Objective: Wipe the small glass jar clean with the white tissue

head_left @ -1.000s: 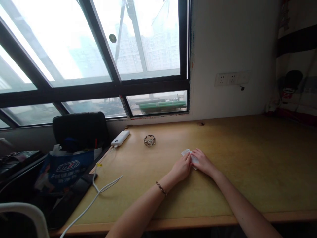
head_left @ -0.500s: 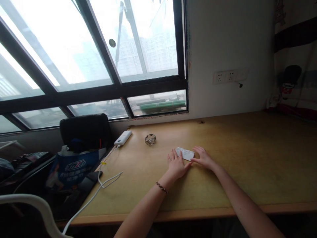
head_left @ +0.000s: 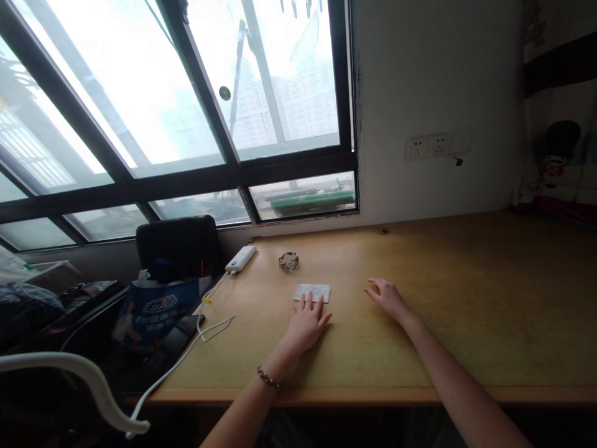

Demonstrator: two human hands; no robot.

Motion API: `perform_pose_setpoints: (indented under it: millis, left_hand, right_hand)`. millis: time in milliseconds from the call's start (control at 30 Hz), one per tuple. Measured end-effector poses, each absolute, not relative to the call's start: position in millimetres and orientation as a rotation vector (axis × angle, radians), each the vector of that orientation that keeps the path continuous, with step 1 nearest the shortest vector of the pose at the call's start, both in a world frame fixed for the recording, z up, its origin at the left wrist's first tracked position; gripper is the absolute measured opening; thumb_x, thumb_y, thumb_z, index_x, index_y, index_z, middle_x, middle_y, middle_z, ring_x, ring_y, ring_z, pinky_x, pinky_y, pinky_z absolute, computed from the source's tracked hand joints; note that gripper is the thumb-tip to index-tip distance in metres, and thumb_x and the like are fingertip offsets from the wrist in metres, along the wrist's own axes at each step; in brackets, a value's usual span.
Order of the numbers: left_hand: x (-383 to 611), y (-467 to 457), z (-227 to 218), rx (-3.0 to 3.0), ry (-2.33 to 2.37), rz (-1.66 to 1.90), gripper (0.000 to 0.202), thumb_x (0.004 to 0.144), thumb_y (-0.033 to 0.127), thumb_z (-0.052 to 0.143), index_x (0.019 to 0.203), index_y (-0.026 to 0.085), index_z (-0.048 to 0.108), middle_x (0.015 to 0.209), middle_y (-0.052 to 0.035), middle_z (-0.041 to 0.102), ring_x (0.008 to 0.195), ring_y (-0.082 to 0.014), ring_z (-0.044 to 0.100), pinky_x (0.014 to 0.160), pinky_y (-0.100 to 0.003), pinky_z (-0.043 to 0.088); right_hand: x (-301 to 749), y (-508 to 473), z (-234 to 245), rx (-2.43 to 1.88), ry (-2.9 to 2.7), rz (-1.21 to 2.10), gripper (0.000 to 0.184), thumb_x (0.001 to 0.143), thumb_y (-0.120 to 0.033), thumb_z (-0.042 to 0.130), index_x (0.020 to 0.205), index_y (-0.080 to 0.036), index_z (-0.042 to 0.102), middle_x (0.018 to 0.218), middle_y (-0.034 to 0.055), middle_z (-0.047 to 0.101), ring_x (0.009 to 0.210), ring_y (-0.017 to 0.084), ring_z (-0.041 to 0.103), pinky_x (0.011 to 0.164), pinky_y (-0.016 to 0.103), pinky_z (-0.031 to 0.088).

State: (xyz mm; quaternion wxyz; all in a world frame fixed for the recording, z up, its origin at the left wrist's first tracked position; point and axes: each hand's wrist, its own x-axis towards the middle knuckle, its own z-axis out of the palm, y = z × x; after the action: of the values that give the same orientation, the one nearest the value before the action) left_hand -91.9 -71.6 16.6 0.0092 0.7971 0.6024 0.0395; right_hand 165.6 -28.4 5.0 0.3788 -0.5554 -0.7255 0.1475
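Observation:
A small white folded tissue (head_left: 312,290) lies flat on the wooden desk (head_left: 448,298). My left hand (head_left: 305,322) rests over its near edge, fingers spread and fingertips on it; a braided bracelet circles that wrist. To the right, apart from the tissue, my right hand (head_left: 388,300) is low over the desk with its fingers loosely parted and nothing in them. Beyond the tissue sits a silvery openwork ring-shaped object (head_left: 289,262), touched by neither hand.
A white power bank (head_left: 241,259) with a white cable (head_left: 175,367) lies at the desk's left edge. Left of the desk are a black chair (head_left: 177,246) and a blue bag (head_left: 152,311). Window and wall sockets (head_left: 428,146) stand behind.
The tissue has moved left across the desk under my left hand and now lies straighter. My right hand has come away from it and stays on the right. The view has shifted slightly.

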Motion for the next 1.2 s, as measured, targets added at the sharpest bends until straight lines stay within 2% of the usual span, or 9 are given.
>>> perform_pose_setpoints:
  millis: [200,333,700,1067,1200]
  left_hand:
    - [-169.2,-68.7,14.8,2.255,2.158,0.002,0.061,0.078,0.058,0.016,0.131,0.026,0.021,0.138,-0.0118,0.015,0.125,-0.0353,0.010,0.092,-0.057,0.011]
    - [-193.7,-69.0,16.3,2.236,2.169,-0.024,0.058,0.079,0.057,0.018,0.130,0.029,0.021,0.139,-0.0103,0.015,0.124,-0.0356,0.010,0.092,-0.056,0.010]
    - [-184.9,-84.2,29.2,2.294,2.016,-0.004,0.047,0.082,0.049,0.023,0.127,0.036,0.026,0.138,-0.0068,0.019,0.125,-0.0344,0.005,0.094,-0.054,0.010]
    - [-181.9,-83.9,32.3,2.226,2.105,0.011,0.048,0.080,0.052,0.024,0.124,0.035,0.034,0.136,-0.0097,0.023,0.124,-0.0359,0.014,0.091,-0.057,0.015]
    - [-172.1,-72.7,34.1,2.288,2.129,0.169,0.045,0.080,0.052,0.026,0.117,0.033,0.045,0.133,-0.0091,0.029,0.124,-0.0343,0.015,0.092,-0.056,0.014]
  right_hand:
    - [158.3,-34.7,11.4,-1.417,-1.888,0.421,0.034,0.076,-0.033,0.049,0.101,-0.011,0.057,0.100,0.0131,0.060,0.095,0.021,0.054,0.084,0.032,0.039]
    - [156.5,-36.1,12.5,-1.419,-1.894,0.442,0.033,0.076,-0.032,0.049,0.101,-0.012,0.057,0.100,0.0127,0.060,0.094,0.020,0.054,0.084,0.030,0.039]
    - [156.2,-36.6,11.9,-1.416,-1.901,0.462,0.032,0.076,-0.033,0.048,0.099,-0.013,0.058,0.096,0.0125,0.061,0.090,0.021,0.055,0.081,0.031,0.040]
    - [154.9,-38.2,13.6,-1.378,-1.880,0.458,0.033,0.076,-0.034,0.048,0.099,-0.013,0.058,0.097,0.0126,0.060,0.091,0.021,0.055,0.082,0.033,0.040]
    - [151.9,-36.9,12.6,-1.328,-1.806,0.514,0.034,0.074,-0.038,0.049,0.096,-0.014,0.059,0.098,0.0123,0.061,0.093,0.022,0.055,0.084,0.035,0.040]
